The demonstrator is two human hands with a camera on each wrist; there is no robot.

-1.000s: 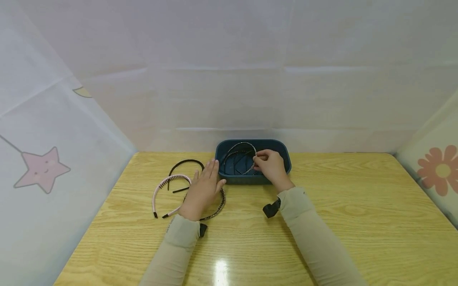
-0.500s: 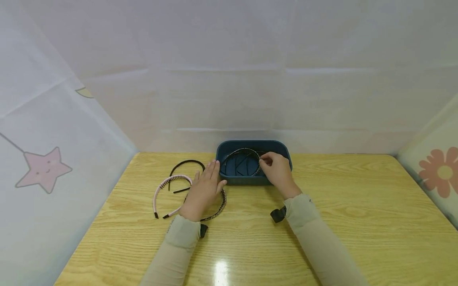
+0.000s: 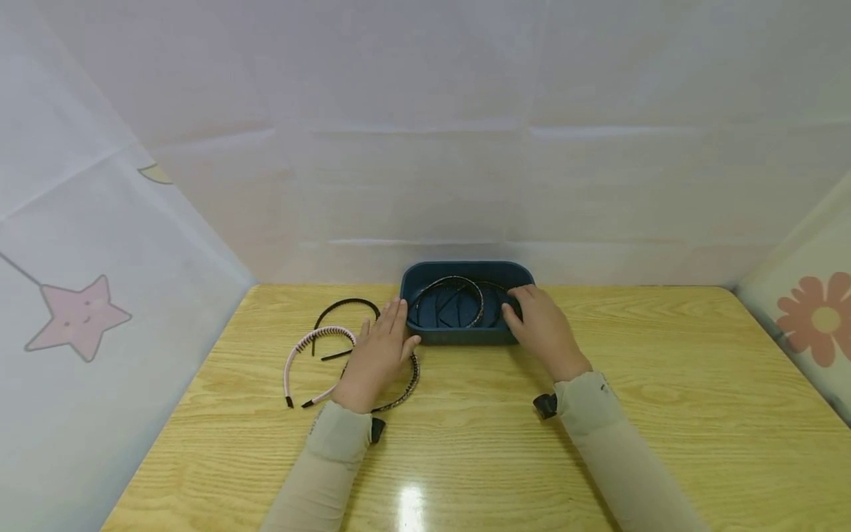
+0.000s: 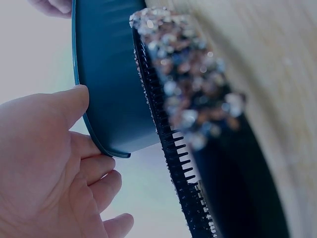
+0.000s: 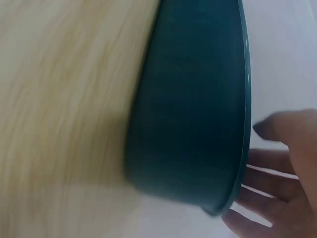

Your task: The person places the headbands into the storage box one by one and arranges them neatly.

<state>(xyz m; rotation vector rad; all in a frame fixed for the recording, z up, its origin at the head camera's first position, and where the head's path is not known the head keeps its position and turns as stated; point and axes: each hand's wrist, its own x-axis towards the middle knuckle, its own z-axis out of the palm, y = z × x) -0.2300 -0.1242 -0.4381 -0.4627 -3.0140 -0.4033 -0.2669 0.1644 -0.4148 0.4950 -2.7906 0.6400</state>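
My left hand [image 3: 379, 358] lies with straight fingers at the left end of a dark blue-green plastic bin [image 3: 459, 337]. In the left wrist view, its thumb touches the bin's rim. My right hand [image 3: 545, 325] is at the bin's right end, fingers over the rim and holding no headband. A glittery headband [image 3: 482, 299] leans inside the bin, with another dark headband behind it, partly hidden. Beneath my left wrist lies a rhinestone headband [image 3: 416, 373], partly covered. Left of that hand are a pink toothed headband [image 3: 288, 369] and a thin black headband [image 3: 352, 298].
The bin stands at the back edge of a wood-grain table [image 3: 465, 458], close to a white cloth backdrop [image 3: 425, 185]. Cloth side panels with a printed star [image 3: 80, 318] and a flower [image 3: 824, 318] rise at left and right.
My right hand has let go of the glittery headband and moved right to the bin's right end. The headband has settled lower in the bin. My left hand stays put.
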